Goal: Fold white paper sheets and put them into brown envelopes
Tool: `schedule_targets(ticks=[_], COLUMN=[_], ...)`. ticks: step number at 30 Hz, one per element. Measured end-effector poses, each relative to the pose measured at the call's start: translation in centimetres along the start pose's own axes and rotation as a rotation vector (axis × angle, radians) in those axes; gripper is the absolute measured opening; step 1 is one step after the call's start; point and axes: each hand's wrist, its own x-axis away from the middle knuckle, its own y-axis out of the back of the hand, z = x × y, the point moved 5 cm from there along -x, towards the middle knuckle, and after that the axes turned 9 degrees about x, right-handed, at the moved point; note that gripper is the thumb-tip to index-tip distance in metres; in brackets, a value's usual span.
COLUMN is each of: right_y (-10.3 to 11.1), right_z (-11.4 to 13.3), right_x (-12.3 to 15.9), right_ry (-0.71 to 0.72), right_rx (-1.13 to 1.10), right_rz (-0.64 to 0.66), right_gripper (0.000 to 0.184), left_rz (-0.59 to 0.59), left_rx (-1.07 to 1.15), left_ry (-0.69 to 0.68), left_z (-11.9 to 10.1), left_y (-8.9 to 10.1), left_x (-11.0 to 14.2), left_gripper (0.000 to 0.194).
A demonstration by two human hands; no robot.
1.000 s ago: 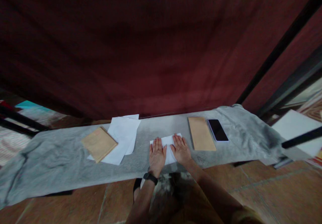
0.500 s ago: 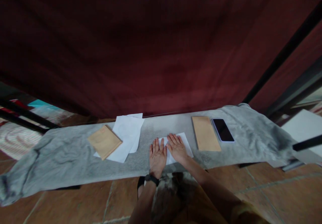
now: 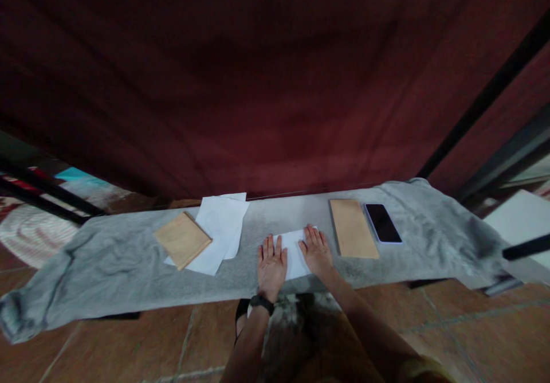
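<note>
Left hand [image 3: 272, 269] and right hand [image 3: 318, 254] lie flat and apart on the small white paper [image 3: 295, 254] left of the phone [image 3: 383, 223], gripping nothing. If one palm pushes harder, I'd guess the soft cloth [image 3: 290, 214] underneath could bunch and skew or wrinkle the paper.

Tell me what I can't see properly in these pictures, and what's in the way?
Head view: parts of the small white paper, hidden under the left hand and right hand.
Head view: part of the loose white sheets, hidden under the brown packet lying on them.
Head view: the rest of the white panel at far right, cut off by the picture's edge.
</note>
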Motion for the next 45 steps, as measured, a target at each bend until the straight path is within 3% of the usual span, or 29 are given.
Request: schedule_targets(ticks=[12, 15, 21, 26, 34, 41, 43, 45], right_y=[0.6, 1.5, 3.0, 3.7, 3.4, 3.3, 3.4, 3.4], right_z=[-3.0, -2.4, 0.6, -0.1, -2.6, -2.7, -2.7, -2.6], right_x=[2.5, 3.4, 6.0, 7.0, 8.3, 8.6, 8.5, 8.4], right_ry=[-0.109, -0.096, 0.132, 0.098, 0.065, 0.05, 0.049, 0.047], right_rx=[0.044, 0.032, -0.063, -0.037, 0.041, 0.031, 0.025, 0.021], right_rz=[-0.124, -0.11, -0.064, -0.085, -0.126, -0.117, -0.116, -0.117], right_gripper=[0.062, 0.059, 0.049, 0.05, 0.06, 0.062, 0.061, 0.061], left_rz=[0.003, 0.001, -0.026, -0.055, -0.182, -0.23, -0.25, -0.235], left_rx=[0.019, 0.007, 0.025, 0.026, 0.026, 0.006, 0.013, 0.054], left_ry=[0.016, 0.011, 0.003, 0.004, 0.093, 0.201, 0.234, 0.178], left_z=[-0.3, -0.3, -0.1, 0.0, 1.6, 3.5, 3.1, 1.5], left_y=[0.7, 0.6, 0.3, 0.4, 0.5, 1.4, 1.9, 1.9], left_x=[-0.1, 0.0, -0.1, 0.1, 2.2, 3.5, 3.8, 3.9], left_gripper=[0.055, 0.055, 0.055, 0.057, 0.058, 0.057, 0.058, 0.057])
